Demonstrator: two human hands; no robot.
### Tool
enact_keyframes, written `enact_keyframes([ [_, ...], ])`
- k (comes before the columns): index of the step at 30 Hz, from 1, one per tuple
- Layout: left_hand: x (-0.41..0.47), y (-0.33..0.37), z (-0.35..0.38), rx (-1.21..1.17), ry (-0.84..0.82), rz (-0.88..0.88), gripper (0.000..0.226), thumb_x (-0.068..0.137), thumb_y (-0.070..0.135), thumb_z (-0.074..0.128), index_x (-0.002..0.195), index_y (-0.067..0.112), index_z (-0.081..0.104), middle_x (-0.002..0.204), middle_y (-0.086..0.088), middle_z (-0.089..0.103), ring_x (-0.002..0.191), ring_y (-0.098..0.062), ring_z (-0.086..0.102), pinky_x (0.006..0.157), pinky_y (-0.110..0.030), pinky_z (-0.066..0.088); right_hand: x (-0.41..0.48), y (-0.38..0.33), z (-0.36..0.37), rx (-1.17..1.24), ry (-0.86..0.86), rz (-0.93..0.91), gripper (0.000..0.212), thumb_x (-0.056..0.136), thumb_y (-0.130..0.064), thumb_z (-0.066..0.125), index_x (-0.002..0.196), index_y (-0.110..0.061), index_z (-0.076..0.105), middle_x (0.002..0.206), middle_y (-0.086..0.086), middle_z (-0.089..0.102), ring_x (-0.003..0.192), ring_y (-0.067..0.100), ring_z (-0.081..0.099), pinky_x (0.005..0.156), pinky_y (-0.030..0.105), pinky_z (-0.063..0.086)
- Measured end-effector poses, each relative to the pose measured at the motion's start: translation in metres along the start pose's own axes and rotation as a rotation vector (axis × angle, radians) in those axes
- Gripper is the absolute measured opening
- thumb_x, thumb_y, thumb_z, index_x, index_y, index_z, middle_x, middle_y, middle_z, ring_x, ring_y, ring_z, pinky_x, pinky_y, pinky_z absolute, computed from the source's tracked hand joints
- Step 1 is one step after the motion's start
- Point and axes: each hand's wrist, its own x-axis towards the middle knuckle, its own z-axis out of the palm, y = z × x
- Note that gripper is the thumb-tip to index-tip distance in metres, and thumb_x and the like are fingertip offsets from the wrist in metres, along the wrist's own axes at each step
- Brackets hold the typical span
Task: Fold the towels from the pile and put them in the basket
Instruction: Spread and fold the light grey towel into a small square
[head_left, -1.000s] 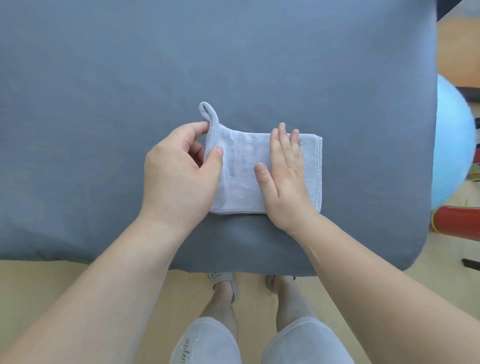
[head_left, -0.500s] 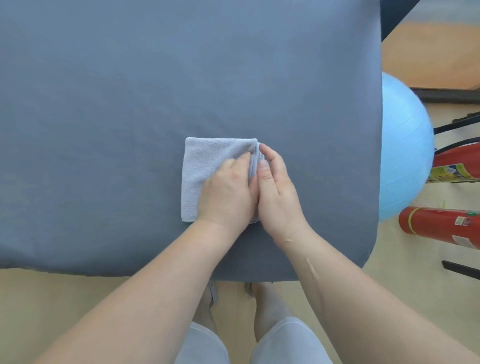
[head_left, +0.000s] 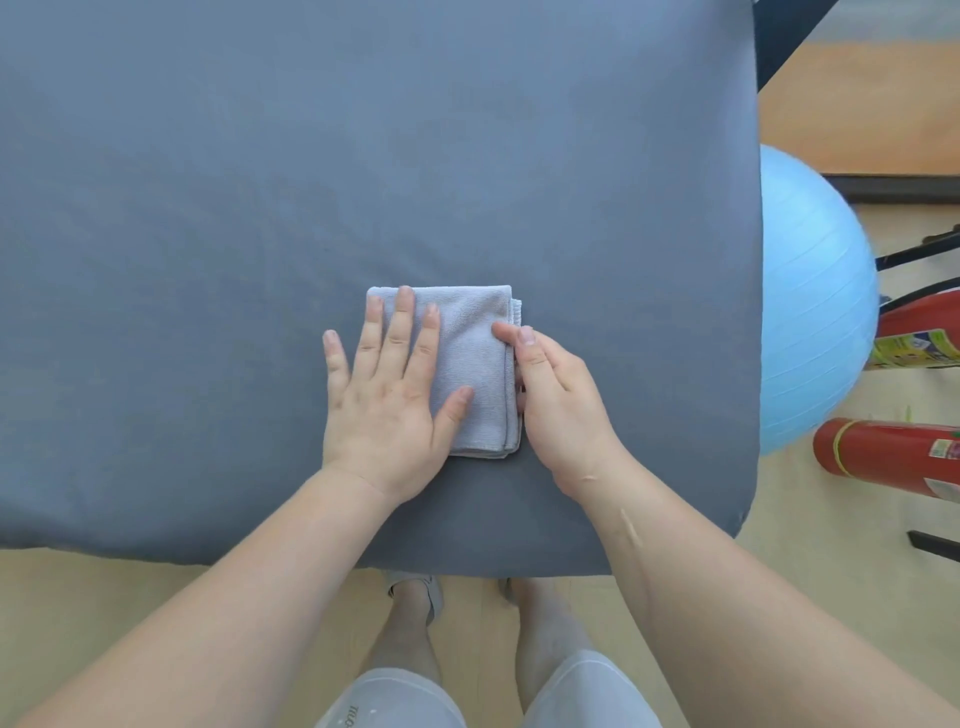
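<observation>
Towel (head_left: 475, 364): by the look of it soft, light and limp, with no stiffness of its own. Likely to sag or fall open if lifted by a single layer. Best pinched through the whole stack at the loose layered edge, or scooped flat from beneath. Hardly slippery on cloth, nothing to break.

Pale grey-blue, fine-napped, folded into a small thick rectangle, hems stacked along the right and near edges.

Lies on the grey-covered counter (head_left: 363, 156), under and between both hands. Left hand (head_left: 384, 400) flat on its left half, fingers (head_left: 402, 322) straight and spread, pressing down, little finger off on the counter. Right hand (head_left: 558, 405) at the layered edge, thumb on top, fingers curled against and seemingly under the stack, pinching it.

Well to the right of those fingers, off the counter: a pale blue ball (head_left: 815, 312) and a red fire extinguisher (head_left: 883, 454). No basket or pile in view.
</observation>
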Motion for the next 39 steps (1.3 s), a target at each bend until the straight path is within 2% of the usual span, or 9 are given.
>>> enact_keyframes([
  [3,0.002,0.005,0.012,0.058,-0.079,-0.049,0.090,0.087,0.078,0.005,0.156,0.024,-0.019,0.163,0.000,-0.030,0.147,-0.021,-0.033,0.119,-0.062,-0.010,0.002,-0.001,-0.004,-0.081,0.001,-0.040,0.033,0.102,-0.049,0.044,0.106,-0.029,0.070,0.110,-0.005,0.071,0.107,0.009,0.065,0.100,0.042,0.052],
  [6,0.004,0.013,0.019,0.081,-0.111,-0.106,0.108,0.077,0.091,0.004,0.154,0.021,-0.024,0.159,-0.003,-0.038,0.145,-0.024,-0.037,0.117,-0.063,-0.013,0.005,0.000,-0.006,-0.361,0.043,-0.151,0.031,0.106,-0.038,0.045,0.124,-0.025,0.067,0.108,-0.013,0.062,0.107,-0.004,0.056,0.096,0.021,0.045],
  [11,0.011,0.022,0.024,0.025,-0.147,-0.171,0.123,0.060,0.099,0.001,0.150,0.022,-0.032,0.153,-0.002,-0.046,0.142,-0.024,-0.042,0.116,-0.066,-0.012,0.018,-0.004,-0.001,-0.956,0.214,-0.506,0.041,0.099,-0.040,0.046,0.132,-0.020,0.062,0.135,0.002,0.053,0.125,0.023,0.047,0.106,0.040,0.039],
  [16,0.009,0.018,0.017,0.036,-0.143,-0.122,0.132,0.058,0.103,0.017,0.150,0.023,-0.033,0.155,0.000,-0.044,0.142,-0.023,-0.042,0.116,-0.064,-0.015,0.048,-0.010,-0.007,-1.301,-0.086,-0.547,0.040,0.104,-0.040,0.038,0.137,-0.030,0.059,0.154,0.005,0.043,0.149,0.029,0.027,0.124,0.046,0.015],
  [20,0.004,0.002,0.011,0.073,-0.127,0.000,0.123,0.063,0.097,0.013,0.151,0.022,-0.028,0.158,0.001,-0.040,0.145,-0.022,-0.038,0.116,-0.064,-0.014,0.042,0.003,-0.020,-1.351,-0.054,-0.595,0.049,0.098,-0.044,0.038,0.137,-0.025,0.059,0.135,0.006,0.054,0.129,0.031,0.047,0.111,0.047,0.035],
  [24,-0.012,-0.020,0.006,-0.005,-0.001,0.037,0.105,0.082,0.085,0.020,0.159,0.018,-0.004,0.167,-0.001,-0.015,0.153,-0.024,-0.018,0.118,-0.064,-0.009,-0.002,0.024,-0.028,-1.339,0.115,-0.537,0.053,0.096,-0.050,0.042,0.137,-0.021,0.060,0.115,0.006,0.057,0.108,0.032,0.052,0.094,0.044,0.042],
  [30,-0.032,-0.039,0.005,-0.092,-0.105,-0.027,0.104,0.080,0.085,0.023,0.160,0.022,-0.001,0.168,0.000,-0.008,0.154,-0.021,-0.011,0.122,-0.057,-0.004,-0.065,0.047,-0.026,-1.208,0.096,-0.518,0.047,0.096,-0.050,0.048,0.122,-0.019,0.071,0.079,-0.001,0.049,0.070,0.024,0.050,0.064,0.038,0.048],
  [34,-0.022,-0.043,-0.006,-0.116,-0.114,-0.012,0.116,0.070,0.084,0.049,0.160,0.024,0.008,0.167,0.002,0.007,0.154,-0.021,0.003,0.124,-0.050,0.004,-0.044,0.017,-0.025,-1.062,0.273,-0.513,0.037,0.094,-0.040,0.059,0.124,-0.020,0.067,0.102,0.002,0.052,0.090,0.025,0.052,0.079,0.037,0.047],
  [39,0.011,-0.043,-0.029,-0.075,-0.144,-0.001,0.105,0.059,0.077,0.072,0.146,0.027,0.042,0.129,0.005,0.047,0.124,-0.022,0.039,0.107,-0.040,0.032,0.013,-0.031,-0.002,-1.353,-0.189,-0.353,0.087,0.085,-0.043,0.073,0.157,-0.024,0.028,0.148,-0.003,0.038,0.137,0.023,0.033,0.112,0.038,0.034],
])
